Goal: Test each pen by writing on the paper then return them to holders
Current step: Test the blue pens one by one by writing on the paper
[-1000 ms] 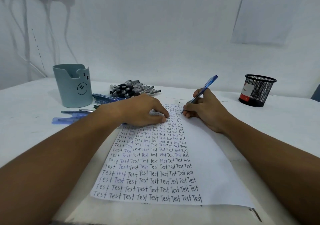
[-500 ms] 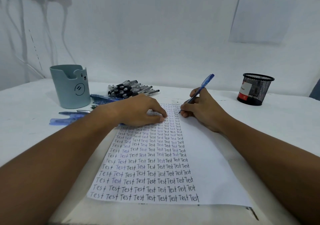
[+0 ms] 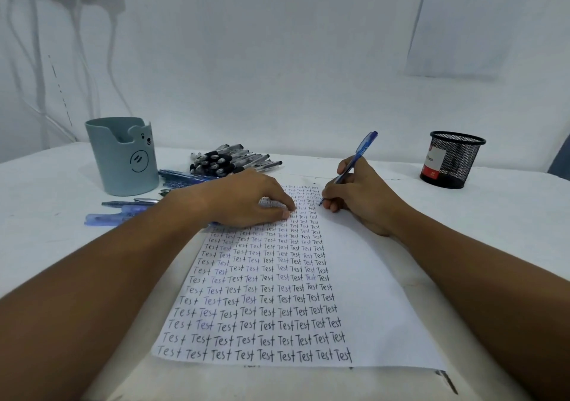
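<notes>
- The white table [image 3: 46, 184] fills the lower view, with a bare white wall [image 3: 277, 61] behind it; a printed notice [image 3: 462, 24] is stuck to the wall at about 1 o'clock and cables [image 3: 77, 30] hang at 11 o'clock
- The paper [image 3: 370, 292] lies at the centre, its left part packed with rows of "Test", its right strip blank
- The step in hand looks to be the writing test: the right hand [image 3: 361, 197] is clamped round a blue pen [image 3: 359, 157], tip at the paper beside the upper rows
- The left hand [image 3: 246, 200] lies on the sheet's upper left with fingers bent, pinning it; whether it holds anything I cannot tell
- The next move probably calls for finishing the word, then carrying this pen to a holder: the grey bear-face holder [image 3: 123, 157] at 10 o'clock or the black mesh holder [image 3: 453, 160] at 2 o'clock
- A pile of black-grip pens [image 3: 228, 160] at 11 o'clock and loose blue pens [image 3: 123, 212] at 9 o'clock lie on the table, so plenty of returning seems left
</notes>
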